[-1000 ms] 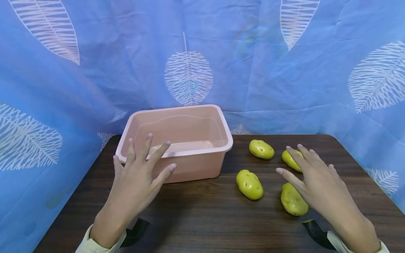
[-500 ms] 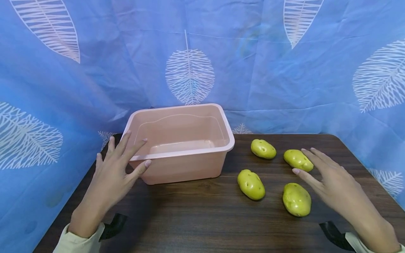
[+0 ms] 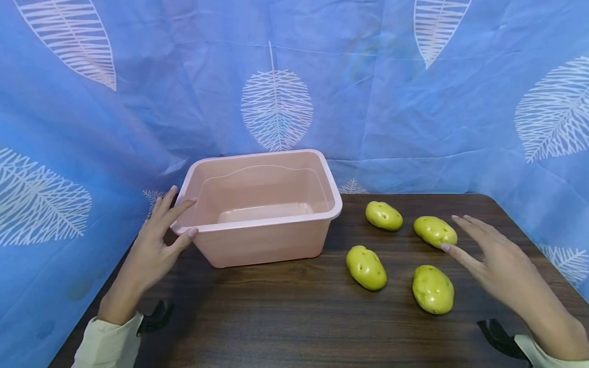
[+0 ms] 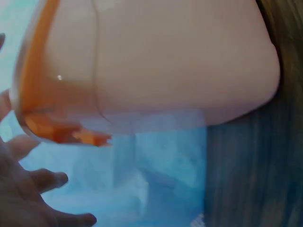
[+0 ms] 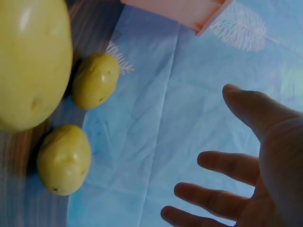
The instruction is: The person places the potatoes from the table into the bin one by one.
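A pink plastic tub [image 3: 264,245] stands on the table, its inside visible and bare. My left hand [image 3: 149,253] is at the tub's front left corner, fingers spread, with the thumb and index finger near the rim; whether they touch it I cannot tell. Several yellow-green potatoes lie to the right of the tub: a back left potato [image 3: 384,215], a back right potato [image 3: 434,231], a front left potato [image 3: 366,268] and a front right potato [image 3: 433,290]. My right hand [image 3: 508,268] hovers right of them with loosely extended fingers, holding nothing, nearest the back right potato.
The dark wooden table [image 3: 294,322] has rounded far corners. A blue cloth [image 3: 349,102] with white leaf prints hangs behind it and along both sides. Dark straps [image 3: 499,340] sit at both wrists.
My left hand has moved left from in front of the tub to its left corner. My right hand has shifted right, uncovering the potatoes on the right. Tub and potatoes stay put.
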Available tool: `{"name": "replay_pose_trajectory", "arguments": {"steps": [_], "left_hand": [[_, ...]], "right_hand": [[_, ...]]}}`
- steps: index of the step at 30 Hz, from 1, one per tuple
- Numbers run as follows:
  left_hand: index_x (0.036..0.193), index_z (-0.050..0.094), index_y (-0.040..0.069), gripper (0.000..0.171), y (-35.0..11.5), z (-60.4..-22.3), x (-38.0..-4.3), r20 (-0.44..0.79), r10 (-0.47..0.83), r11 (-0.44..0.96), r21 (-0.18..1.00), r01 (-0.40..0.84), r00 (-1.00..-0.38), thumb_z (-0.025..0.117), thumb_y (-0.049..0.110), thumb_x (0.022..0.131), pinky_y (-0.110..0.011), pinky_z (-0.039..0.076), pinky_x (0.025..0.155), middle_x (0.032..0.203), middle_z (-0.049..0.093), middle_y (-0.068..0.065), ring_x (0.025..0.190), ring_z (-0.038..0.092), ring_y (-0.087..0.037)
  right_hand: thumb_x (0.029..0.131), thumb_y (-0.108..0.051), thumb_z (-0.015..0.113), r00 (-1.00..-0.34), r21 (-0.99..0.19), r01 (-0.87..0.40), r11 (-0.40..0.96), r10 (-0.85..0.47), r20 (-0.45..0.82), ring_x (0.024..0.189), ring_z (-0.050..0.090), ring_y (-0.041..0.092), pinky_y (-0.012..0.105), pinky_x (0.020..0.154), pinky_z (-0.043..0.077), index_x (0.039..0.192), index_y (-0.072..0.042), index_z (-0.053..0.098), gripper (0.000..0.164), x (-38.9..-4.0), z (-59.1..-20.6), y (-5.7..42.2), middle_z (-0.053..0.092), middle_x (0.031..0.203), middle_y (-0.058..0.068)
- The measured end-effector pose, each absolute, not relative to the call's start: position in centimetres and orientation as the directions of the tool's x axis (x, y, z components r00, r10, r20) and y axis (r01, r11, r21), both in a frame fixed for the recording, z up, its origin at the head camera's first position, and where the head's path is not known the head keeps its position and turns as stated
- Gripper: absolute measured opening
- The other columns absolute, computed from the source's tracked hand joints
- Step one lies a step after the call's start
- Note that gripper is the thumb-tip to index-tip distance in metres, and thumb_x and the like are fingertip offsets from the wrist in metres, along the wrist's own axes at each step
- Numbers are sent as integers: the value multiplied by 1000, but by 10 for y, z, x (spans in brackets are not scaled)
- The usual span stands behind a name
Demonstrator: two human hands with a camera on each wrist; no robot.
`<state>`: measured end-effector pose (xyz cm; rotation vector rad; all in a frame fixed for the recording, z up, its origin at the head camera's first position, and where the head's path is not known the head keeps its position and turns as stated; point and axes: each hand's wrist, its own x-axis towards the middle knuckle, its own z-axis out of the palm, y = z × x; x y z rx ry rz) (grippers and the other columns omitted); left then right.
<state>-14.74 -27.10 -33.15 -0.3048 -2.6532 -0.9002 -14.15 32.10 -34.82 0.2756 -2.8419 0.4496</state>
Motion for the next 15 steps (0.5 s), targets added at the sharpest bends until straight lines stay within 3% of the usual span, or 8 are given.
{"name": "replay_pose_trajectory", "arguments": {"steps": [11,15], "left_hand": [[157,49,26,58,-285,-351,-160,404,54,649,681,339,-913,67,22,103,-89,9,112,177,17,3,163,11,-43],[156,50,23,55,-288,-357,-165,405,31,602,723,340,-914,65,18,104,-84,20,114,176,21,6,162,17,-41]], "right_hand": [[102,-36,69,-943,-302,-236,923,-144,299,125,42,69,80,88,39,159,0,38,74,-151,-361,336,39,153,43],[102,-32,69,-941,-341,-252,906,-148,303,132,38,69,81,91,36,161,-2,36,74,-157,-366,342,36,157,41]]}}
